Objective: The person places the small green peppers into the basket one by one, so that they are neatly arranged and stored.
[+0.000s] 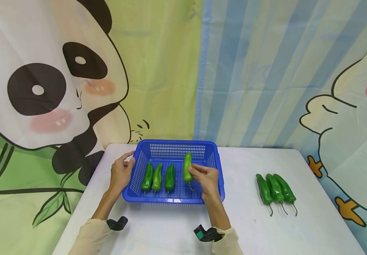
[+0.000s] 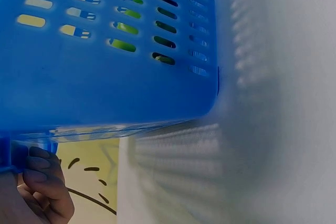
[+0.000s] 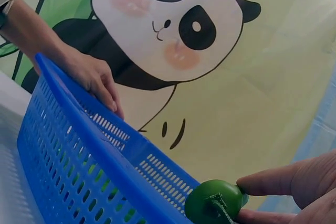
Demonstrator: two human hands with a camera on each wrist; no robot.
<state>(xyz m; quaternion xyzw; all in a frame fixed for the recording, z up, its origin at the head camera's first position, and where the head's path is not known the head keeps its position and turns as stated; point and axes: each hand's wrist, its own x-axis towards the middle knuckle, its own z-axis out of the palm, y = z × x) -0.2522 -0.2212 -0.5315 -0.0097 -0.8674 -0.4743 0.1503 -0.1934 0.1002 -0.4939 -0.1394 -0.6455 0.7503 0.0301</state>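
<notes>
A blue plastic basket (image 1: 177, 200) with slotted walls stands on the white table. My left hand (image 1: 121, 173) grips its left rim; in the left wrist view, curled fingers (image 2: 48, 182) show beside the basket's edge. Between thumb and fingers, my right hand (image 1: 208, 180) pinches a light green pepper (image 1: 187, 168) over the right part of the basket, stem pointing toward me. The right wrist view shows that pepper (image 3: 206, 203) stem-end on, near the rim. Three more green peppers (image 1: 169, 179) lie side by side in the basket's left and middle part, stems toward me.
Three dark green peppers (image 1: 276, 189) lie together on the table (image 1: 241, 226), to the right of the basket. Behind the table hangs a curtain (image 1: 164, 71) with cartoon prints. Each wrist wears a black camera (image 1: 206, 233).
</notes>
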